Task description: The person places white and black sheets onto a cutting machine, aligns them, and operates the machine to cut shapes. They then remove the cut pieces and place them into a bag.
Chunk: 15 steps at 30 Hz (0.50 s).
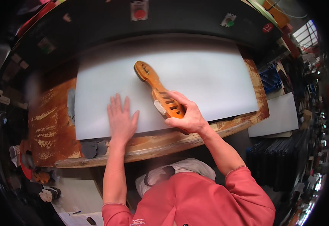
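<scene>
My right hand (188,113) grips the wide end of an orange, sole-shaped cutting die (156,87) with several slots across it. A white patch shows on the die's left side, and its narrower end points away from me. Beneath it spreads a large white sheet (209,76). Whether the die touches the sheet or hangs just above it, I cannot tell. My left hand (122,118) lies palm down on the sheet near its front edge, fingers apart and holding nothing.
The sheet lies on a worn brown cutting board (48,124) with a wooden front edge (158,149). A dark press beam (175,19) with red and green buttons spans the back. Grey scraps (89,148) lie front left. Right are a blue crate (270,79) and stacked dark sheets (274,161).
</scene>
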### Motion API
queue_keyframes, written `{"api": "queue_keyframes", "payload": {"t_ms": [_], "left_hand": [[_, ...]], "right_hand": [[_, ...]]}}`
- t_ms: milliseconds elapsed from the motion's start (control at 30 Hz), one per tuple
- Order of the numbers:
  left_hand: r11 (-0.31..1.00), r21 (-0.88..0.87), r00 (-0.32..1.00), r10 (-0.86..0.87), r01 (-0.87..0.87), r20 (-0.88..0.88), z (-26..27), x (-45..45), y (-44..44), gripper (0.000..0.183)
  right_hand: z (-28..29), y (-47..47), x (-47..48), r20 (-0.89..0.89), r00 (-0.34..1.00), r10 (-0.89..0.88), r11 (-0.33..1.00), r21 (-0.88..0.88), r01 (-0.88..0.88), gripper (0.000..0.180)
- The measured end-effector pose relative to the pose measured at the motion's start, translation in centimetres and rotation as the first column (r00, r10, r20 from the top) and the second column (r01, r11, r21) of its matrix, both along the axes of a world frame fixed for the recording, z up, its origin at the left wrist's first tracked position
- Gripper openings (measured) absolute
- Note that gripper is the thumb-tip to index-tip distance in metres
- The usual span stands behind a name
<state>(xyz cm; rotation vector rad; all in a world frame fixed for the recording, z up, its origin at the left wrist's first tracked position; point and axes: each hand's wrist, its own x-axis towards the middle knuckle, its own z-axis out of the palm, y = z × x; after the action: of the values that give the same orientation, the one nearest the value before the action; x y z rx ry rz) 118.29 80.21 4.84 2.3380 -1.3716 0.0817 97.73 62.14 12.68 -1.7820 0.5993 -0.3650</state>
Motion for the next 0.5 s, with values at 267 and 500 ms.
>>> {"api": "queue_keyframes", "payload": {"t_ms": [267,500], "left_hand": [[0.992,0.128,1.000,0.012,-0.012,0.003,0.5,-0.2,-0.3,0.066],[0.988,0.152,1.000,0.002,-0.006,0.029,0.5,-0.2,-0.8,0.067]], "right_hand": [[-2.0,-8.3,-4.6,-0.029,0.970,-0.240,0.950,-0.214,0.228,0.089],[-1.7,-13.5,-8.7,-0.084,0.931,-0.356,0.823,-0.499,0.270,0.085]]}}
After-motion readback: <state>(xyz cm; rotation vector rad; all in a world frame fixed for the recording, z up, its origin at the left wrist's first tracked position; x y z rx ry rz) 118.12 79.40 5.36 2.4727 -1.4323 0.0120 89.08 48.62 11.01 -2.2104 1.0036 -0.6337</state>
